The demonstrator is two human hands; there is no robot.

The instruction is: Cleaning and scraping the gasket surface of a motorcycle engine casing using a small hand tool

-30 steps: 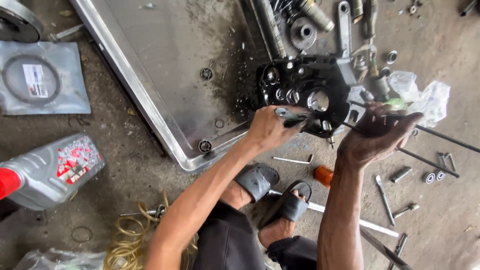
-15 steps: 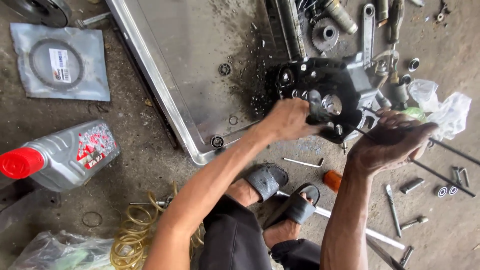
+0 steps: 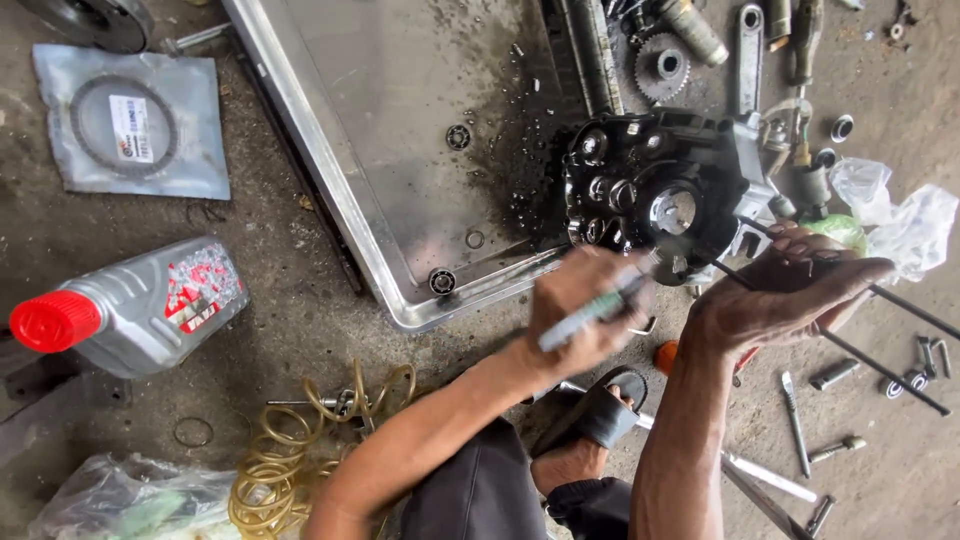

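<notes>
Left hand (image 3: 585, 310), earlier pressed against black engine casing (image 3: 655, 190), now drawn back clear of it, closed round green-handled tool (image 3: 590, 308). Right hand (image 3: 785, 290) cupped open, just beside casing at steel tray (image 3: 330, 180) edge on floor.

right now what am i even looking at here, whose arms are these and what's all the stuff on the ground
The picture comes from a camera worn on a person's head, looking down, so the two bare arms are the wearer's own. The person crouches over a concrete floor, their sandalled feet below. The left hand grips a slim tool with a green handle, blurred with motion, aimed at a dark metal engine casing. The right hand is cupped, palm up, beside that casing, with thin rods crossing near it; what it holds I cannot tell. The casing sits at the edge of a large oily metal tray. Around lie a grey oil bottle with a red cap, a packaged ring gasket, coiled yellow hose, a gear, and loose bolts.
</notes>
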